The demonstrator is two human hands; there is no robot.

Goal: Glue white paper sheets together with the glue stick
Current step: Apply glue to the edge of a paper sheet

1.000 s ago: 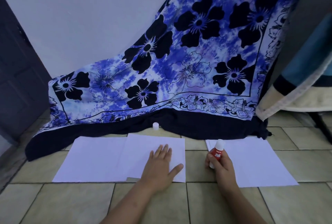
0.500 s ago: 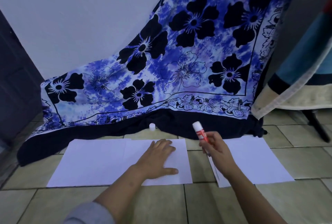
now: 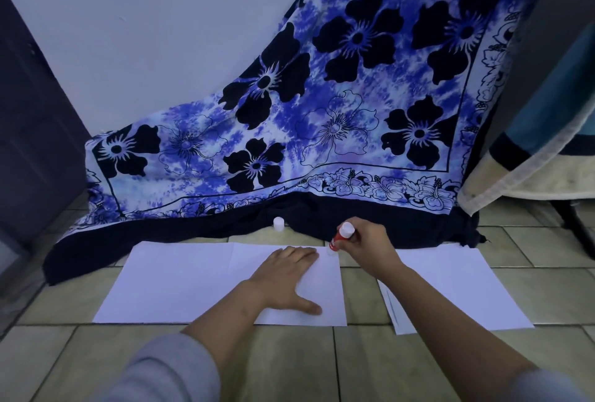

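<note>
Two overlapping white sheets (image 3: pixel 180 282) lie joined on the tiled floor. My left hand (image 3: pixel 285 279) presses flat on the right one, fingers straight. My right hand (image 3: pixel 370 248) grips a red and white glue stick (image 3: pixel 339 238), tilted, with its lower tip touching the far right corner of that sheet. A separate stack of white paper (image 3: pixel 467 285) lies to the right, partly under my right forearm. The glue stick's white cap (image 3: pixel 278 224) stands on the floor behind the sheets.
A blue floral cloth (image 3: pixel 322 131) hangs against the wall and spills its dark hem onto the floor just behind the paper. A dark door (image 3: pixel 29 131) is at left. A padded edge and dark stand (image 3: pixel 547 176) sit at right.
My right hand carried the glue stick from beside the right stack up and left, then tipped it down onto the sheet's far right corner. My left hand stayed pressing the sheet.
</note>
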